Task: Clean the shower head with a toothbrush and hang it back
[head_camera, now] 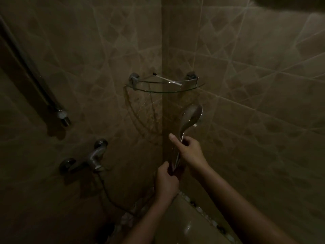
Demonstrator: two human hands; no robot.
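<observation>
Holding the shower head [191, 118] at 5 o'clock from the glass shelf [163, 92], right hand [189, 149] and left hand [167, 180] curl fingers round its handle. Hard, probably slippery: grip the handle.

Both bare arms reach forward, hands stacked close together.
The right hand [189, 150] sits higher, fingers curled round the handle of the shiny chrome shower head [190, 117], thumb pointing up; the left hand [166, 182] clasps its lower end.

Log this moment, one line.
shower head: held | left hand: grips handle end | right hand: grips handle | toothbrush: on shelf
</observation>
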